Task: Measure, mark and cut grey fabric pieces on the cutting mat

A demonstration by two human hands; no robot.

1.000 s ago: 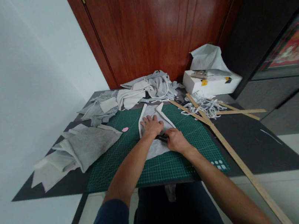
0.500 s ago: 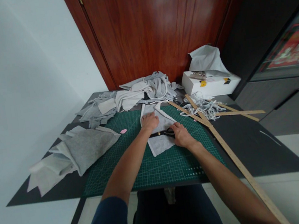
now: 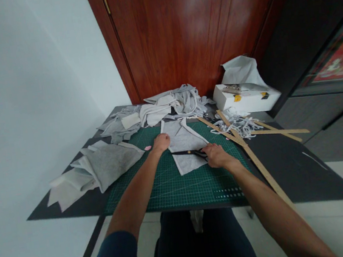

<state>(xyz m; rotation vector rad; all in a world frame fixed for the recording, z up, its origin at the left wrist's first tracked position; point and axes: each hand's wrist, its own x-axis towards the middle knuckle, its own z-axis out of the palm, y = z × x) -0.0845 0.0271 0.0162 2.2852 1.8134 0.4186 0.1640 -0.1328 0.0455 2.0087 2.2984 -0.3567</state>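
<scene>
A light grey piece of fabric (image 3: 182, 133) with pale edging lies on the green cutting mat (image 3: 181, 191). My left hand (image 3: 161, 142) is closed at the fabric's left edge, its fingertips gripping that edge. In my right hand (image 3: 217, 156) are black-handled scissors (image 3: 189, 152), the fingers wrapped round the handles. The scissors lie across the lower part of the fabric, points toward the left. Their blades look closed or nearly so. A small pink piece (image 3: 148, 148) sits on the mat, left of my left hand.
Folded grey fabric (image 3: 112, 161) lies at the left, and a heap of cloth (image 3: 168, 105) at the back. Wooden rulers (image 3: 263, 170) cross on the right beside tangled fabric strips (image 3: 238, 126). A white box (image 3: 247, 98) stands against the door (image 3: 172, 29).
My left hand has slid from the top of the fabric to its left edge, and its fingers have closed. My right hand and the scissors have shifted slightly right. The camera view has shifted slightly.
</scene>
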